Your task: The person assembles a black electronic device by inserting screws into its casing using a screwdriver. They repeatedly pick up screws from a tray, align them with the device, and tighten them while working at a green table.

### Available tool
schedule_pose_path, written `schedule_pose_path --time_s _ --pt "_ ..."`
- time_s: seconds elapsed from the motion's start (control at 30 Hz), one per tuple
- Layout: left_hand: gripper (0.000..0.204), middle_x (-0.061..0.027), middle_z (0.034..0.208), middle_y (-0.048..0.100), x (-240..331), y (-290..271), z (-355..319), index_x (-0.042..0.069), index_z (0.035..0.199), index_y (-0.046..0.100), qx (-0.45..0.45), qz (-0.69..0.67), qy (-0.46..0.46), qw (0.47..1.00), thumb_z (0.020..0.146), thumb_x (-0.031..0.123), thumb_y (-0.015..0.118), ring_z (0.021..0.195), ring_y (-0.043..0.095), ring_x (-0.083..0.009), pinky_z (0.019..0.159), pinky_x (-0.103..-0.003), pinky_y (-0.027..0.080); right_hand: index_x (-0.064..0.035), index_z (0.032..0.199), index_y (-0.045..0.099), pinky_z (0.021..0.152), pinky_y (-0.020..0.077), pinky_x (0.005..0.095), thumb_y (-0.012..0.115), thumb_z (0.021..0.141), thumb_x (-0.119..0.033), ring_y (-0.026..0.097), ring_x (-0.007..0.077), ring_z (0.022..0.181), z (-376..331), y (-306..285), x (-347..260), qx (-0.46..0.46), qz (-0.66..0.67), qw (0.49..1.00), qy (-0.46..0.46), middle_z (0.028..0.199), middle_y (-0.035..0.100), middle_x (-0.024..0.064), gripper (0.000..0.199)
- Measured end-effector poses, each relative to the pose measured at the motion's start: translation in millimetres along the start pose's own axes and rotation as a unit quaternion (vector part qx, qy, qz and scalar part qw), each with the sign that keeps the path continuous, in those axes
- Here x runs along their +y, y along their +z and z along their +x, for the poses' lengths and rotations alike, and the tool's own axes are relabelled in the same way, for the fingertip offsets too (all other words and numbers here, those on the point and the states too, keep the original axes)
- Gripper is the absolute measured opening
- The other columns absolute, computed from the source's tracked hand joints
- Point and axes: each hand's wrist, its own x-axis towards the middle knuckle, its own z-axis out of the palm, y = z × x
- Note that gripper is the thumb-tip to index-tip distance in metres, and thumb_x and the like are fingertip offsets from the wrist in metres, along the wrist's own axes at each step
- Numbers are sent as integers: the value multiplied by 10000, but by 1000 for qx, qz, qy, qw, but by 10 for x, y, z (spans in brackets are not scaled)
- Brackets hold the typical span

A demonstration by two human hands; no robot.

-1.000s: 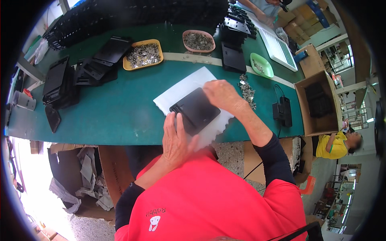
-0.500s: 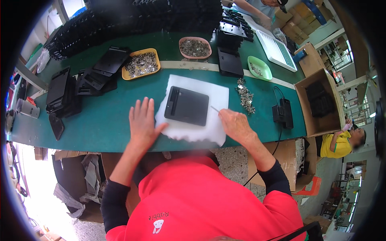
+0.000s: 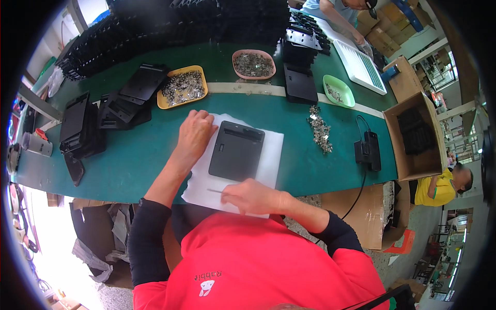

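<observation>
At mid-frame the black panel (image 3: 235, 157) lies on a white foam sheet (image 3: 269, 168), probably to spare its face from the bench (image 3: 134, 160). The right hand (image 3: 253, 197) has its fingers closed around a thin rod (image 3: 214, 191) just below; the left hand (image 3: 196, 134) curls at the sheet's upper-left edge, whether pinching it I cannot tell.

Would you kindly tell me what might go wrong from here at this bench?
The thin grey rod in the right hand might scratch the flat black rectangular panel nearby. The ragged-edged white sheet under the panel could slide, as no fastening shows. The loose pile of small silvery metal parts might scatter if brushed.
</observation>
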Motion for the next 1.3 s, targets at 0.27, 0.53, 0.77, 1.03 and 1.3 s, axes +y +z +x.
schedule_pose_path --time_s 0.27,0.53,0.77,1.03,1.3 --pt "69 -143 930 624 -136 -119 75 20 850 653 82 -39 -17 996 849 55 593 915 595 -308 800 -399 508 -64 899 739 732 534 394 660 833 -174 680 334 772 1115 -1109 704 292 -172 941 -15 871 707 168 151" --pt "127 -175 877 653 -780 81 744 45 889 720 7 -27 -124 992 803 119 662 882 642 -372 774 -462 513 -11 866 724 762 529 450 649 803 -129 665 383 827 1678 -1251 1047 289 -238 921 103 843 687 199 154" --pt "144 -246 844 665 -837 87 892 -11 814 697 -44 -20 -136 990 782 90 601 854 654 -426 745 -505 526 -16 805 703 743 530 462 631 799 -124 662 367 819 1688 -1189 1072 296 -279 910 76 854 679 172 129" --pt "197 -292 885 666 -799 87 906 -67 878 677 -54 19 -75 996 800 44 534 881 654 -464 760 -505 542 -17 812 698 734 538 451 632 758 -154 670 358 793 1706 -1261 958 274 -316 905 78 828 691 162 161" --pt "195 -270 744 629 -829 50 971 -53 733 649 -86 -75 -165 980 716 141 660 750 655 -411 688 -459 510 4 814 712 756 536 385 659 686 -193 678 322 776 1388 -1415 775 215 -162 950 156 822 696 184 240"
